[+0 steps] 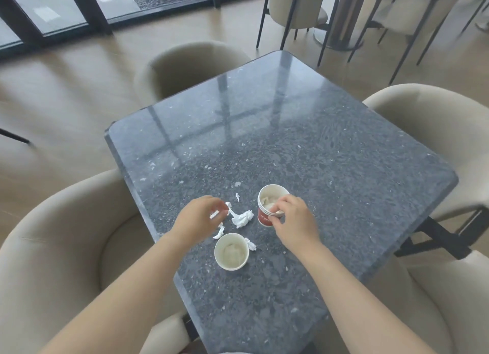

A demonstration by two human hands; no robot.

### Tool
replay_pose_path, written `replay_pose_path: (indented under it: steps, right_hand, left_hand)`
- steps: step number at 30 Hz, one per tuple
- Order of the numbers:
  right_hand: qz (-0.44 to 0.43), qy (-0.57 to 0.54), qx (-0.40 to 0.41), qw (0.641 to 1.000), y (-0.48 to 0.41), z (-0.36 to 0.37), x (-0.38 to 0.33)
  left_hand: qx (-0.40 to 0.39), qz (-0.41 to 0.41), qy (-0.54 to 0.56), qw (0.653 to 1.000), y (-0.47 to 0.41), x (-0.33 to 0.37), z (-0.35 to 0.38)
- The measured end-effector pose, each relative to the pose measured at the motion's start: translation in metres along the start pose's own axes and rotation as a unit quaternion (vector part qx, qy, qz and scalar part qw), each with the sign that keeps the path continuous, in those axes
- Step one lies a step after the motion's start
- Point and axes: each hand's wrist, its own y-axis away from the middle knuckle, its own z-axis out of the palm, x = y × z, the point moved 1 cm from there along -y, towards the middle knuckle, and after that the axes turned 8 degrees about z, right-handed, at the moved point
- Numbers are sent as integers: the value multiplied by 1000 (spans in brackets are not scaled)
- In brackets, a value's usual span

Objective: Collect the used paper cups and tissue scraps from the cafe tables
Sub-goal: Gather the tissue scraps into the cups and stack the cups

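Observation:
A red-and-white paper cup (265,216) stands on the dark stone table (304,147), with crumpled tissue inside. My right hand (293,221) grips its near rim, fingers curled over the edge. A second white paper cup (232,252) stands upright closer to me. Between the cups lies a crumpled tissue wad (242,218). Smaller tissue scraps lie around it, one (219,232) beside the near cup and one (250,244) at its right. My left hand (201,216) pinches a small tissue scrap (214,214) just left of the wad.
Beige upholstered chairs surround the table: one at the far side (190,65), one at the left (60,248), one at the right (434,142). More chairs and a table pedestal (344,20) stand behind. Glass doors line the far wall.

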Motion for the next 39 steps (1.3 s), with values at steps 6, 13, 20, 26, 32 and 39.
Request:
replay_pose_path:
  steps: [6, 13, 20, 26, 32, 39]
  right_hand:
    - [14, 40, -22, 999, -42, 16, 5]
    - [16, 65, -29, 997, -74, 25, 6]
    - [-19, 44, 8, 999, -73, 28, -6]
    - [-48, 12, -3, 999, -68, 29, -18]
    - [-102, -15, -97, 990, -59, 52, -35]
    - [-82, 58, -193, 976, -75, 89, -38]
  left_hand:
    - [-68, -14, -26, 997, -32, -20, 15]
    - [-145, -53, -71, 985, -61, -52, 31]
    - [-192, -33, -60, 979, -71, -62, 57]
    - [-206, -35, -49, 977, -70, -67, 66]
    - [-105, -54, -8, 993, -60, -78, 51]
    - [-41, -79, 20, 996, -45, -88, 40]
